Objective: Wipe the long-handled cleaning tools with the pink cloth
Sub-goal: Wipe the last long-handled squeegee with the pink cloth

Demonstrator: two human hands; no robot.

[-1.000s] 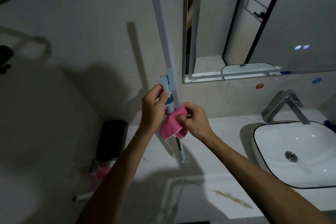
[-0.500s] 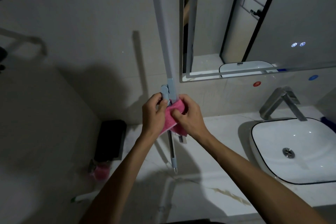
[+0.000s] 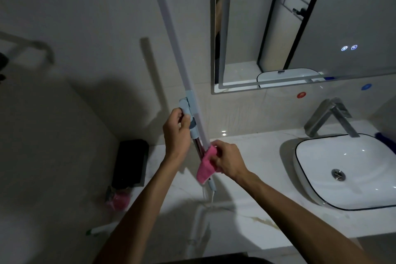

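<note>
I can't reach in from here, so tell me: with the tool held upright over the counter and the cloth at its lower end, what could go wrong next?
1. The tool's long bar stands tall beside the mirror; tilting it right could knock the glass.
2. The left hand holds only the blue joint; a hard pull by the right hand on the pink cloth may twist the tool loose.
3. The tool's lower tip hangs near the countertop and could strike it.

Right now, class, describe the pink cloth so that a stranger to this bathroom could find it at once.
Start at the white basin on the marble counter and look left to the two hands. The right hand pinches the pink cloth round the lower shaft of the long pale-blue tool. It is the only bright pink thing held up.
</note>
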